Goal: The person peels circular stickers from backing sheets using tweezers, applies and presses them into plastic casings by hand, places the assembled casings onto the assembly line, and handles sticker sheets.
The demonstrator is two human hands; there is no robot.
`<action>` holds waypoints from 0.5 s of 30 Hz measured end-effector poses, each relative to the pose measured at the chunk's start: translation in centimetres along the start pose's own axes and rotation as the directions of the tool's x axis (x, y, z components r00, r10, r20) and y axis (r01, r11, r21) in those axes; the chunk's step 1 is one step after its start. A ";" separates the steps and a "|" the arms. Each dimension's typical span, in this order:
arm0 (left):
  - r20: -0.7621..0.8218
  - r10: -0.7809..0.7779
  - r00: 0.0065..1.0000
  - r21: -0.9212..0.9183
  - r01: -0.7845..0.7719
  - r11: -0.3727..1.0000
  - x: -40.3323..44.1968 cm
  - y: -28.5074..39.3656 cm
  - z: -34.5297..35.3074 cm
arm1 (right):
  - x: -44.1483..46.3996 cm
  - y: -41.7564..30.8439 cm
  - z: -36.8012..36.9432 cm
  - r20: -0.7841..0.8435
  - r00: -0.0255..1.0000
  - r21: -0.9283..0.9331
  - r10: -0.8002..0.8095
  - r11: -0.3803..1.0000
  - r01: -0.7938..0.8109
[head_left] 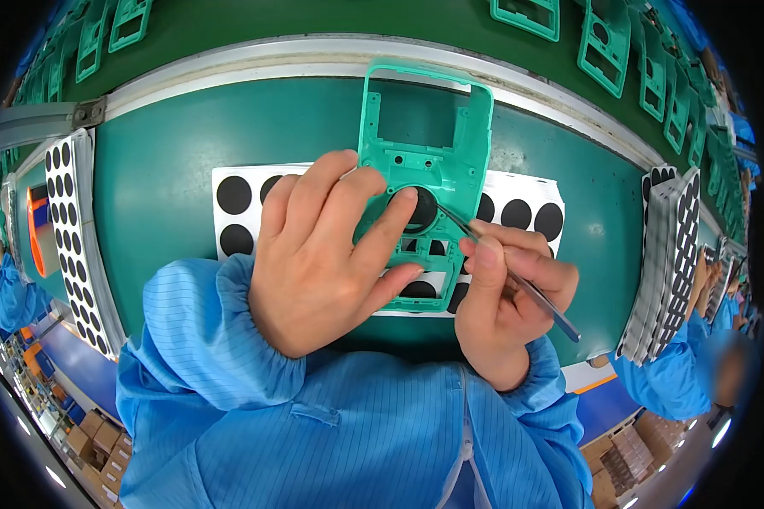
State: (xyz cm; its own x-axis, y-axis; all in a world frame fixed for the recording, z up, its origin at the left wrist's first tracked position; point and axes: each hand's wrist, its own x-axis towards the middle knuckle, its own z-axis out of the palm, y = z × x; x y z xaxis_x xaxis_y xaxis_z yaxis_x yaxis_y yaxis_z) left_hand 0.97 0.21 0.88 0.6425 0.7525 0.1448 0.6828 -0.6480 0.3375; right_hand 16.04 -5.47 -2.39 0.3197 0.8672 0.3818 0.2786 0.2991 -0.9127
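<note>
The left hand (318,246) lies over the green plastic housing (471,161), a fingertip right at the black disc (420,212) there. The right hand (509,297) has the metal tweezers (530,293) in a slanting grip, tips at the disc's edge. Under the housing, a white sheet of black dots (233,216) sits on the green worktop (161,170); stacks of dotted sheets (81,242) stand at both sides, and more green housings (607,47) line up beyond the metal rail (314,53).

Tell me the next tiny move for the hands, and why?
Probably press the black disc down gently with the left hand, because its index fingertip already rests at the disc's edge on the green frame, while the right hand holds tweezers with their tip close beside it.
</note>
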 end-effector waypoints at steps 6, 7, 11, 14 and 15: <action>-0.014 0.024 1.000 0.008 -0.024 1.000 0.1 0.0 0.1 | -0.1 0.1 0.1 0.006 1.000 -0.031 -0.019 0.999 0.020; -0.004 0.021 1.000 0.026 -0.020 0.999 0.2 0.0 0.1 | -0.2 0.1 0.1 0.003 0.999 -0.044 -0.045 0.998 0.045; 0.000 0.045 0.999 0.099 -0.045 0.994 0.3 0.0 0.2 | -0.3 0.4 0.1 0.014 0.993 -0.093 -0.121 0.988 0.122; -0.004 0.066 0.998 0.133 -0.064 0.989 0.3 0.0 0.1 | -0.2 0.0 -0.7 0.035 0.993 -0.129 -0.113 0.985 0.116; -0.006 0.063 0.998 0.134 -0.061 0.989 0.3 -0.1 0.1 | -0.3 -0.1 -0.6 0.038 0.993 -0.127 -0.114 0.985 0.118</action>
State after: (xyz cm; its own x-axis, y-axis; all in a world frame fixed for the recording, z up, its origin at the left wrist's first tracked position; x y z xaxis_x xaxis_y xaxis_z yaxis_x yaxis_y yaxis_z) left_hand 1.16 0.48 0.82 0.6820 0.7111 0.1710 0.6826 -0.7028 0.2003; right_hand 16.47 -5.96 -2.35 0.2510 0.8418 0.4778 0.4274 0.3466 -0.8350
